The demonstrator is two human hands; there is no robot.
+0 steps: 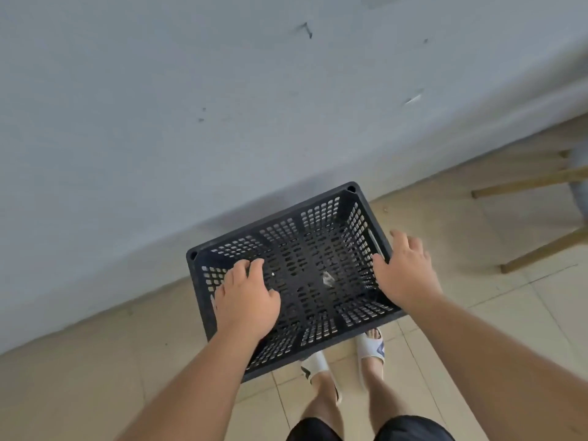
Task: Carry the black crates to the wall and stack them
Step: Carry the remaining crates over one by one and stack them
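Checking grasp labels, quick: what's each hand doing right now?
Left hand: fingers curled over the left side of the black crate; grip cannot be told.
Right hand: open, fingers spread by the crate's right rim, holding nothing.

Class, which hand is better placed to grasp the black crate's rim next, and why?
Right, probably: the right hand spreads open over the black crate's right rim; the left hand hovers inward, over its floor.

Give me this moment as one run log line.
black crate: upright, open top, beside wall | left hand: over left rim, grip unclear | right hand: open, spread at right rim
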